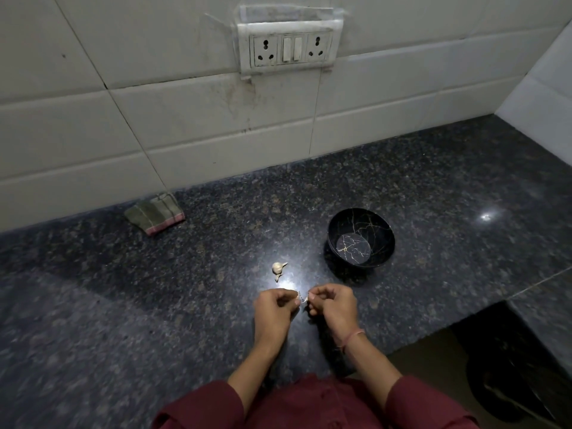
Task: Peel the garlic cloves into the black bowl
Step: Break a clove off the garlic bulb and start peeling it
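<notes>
So, lower middle of the frame: left hand [274, 308] and right hand [332, 305] close together over the counter [154, 289], fingers [318, 297] of both curled in, pinching one garlic clove [301, 300] between them. Bit of pale skin poking out at the gap. Can't tell how far peeled, too small.

Just above the hands, lying on the counter: a chunk of garlic bulb [277, 267], plus a small loose clove [277, 277] right beside it, touching or nearly so.

Then the black bowl [385, 230] with gold crack lines, up and to the right of the hands, upright, apart from the garlic.

Also a folded cloth [154, 213] centre left against the tiled wall [93, 134], socket plate [289, 48] up top, pinkish thread [353, 337] round the right wrist, maroon sleeves [201, 410] along the bottom edge.
</notes>
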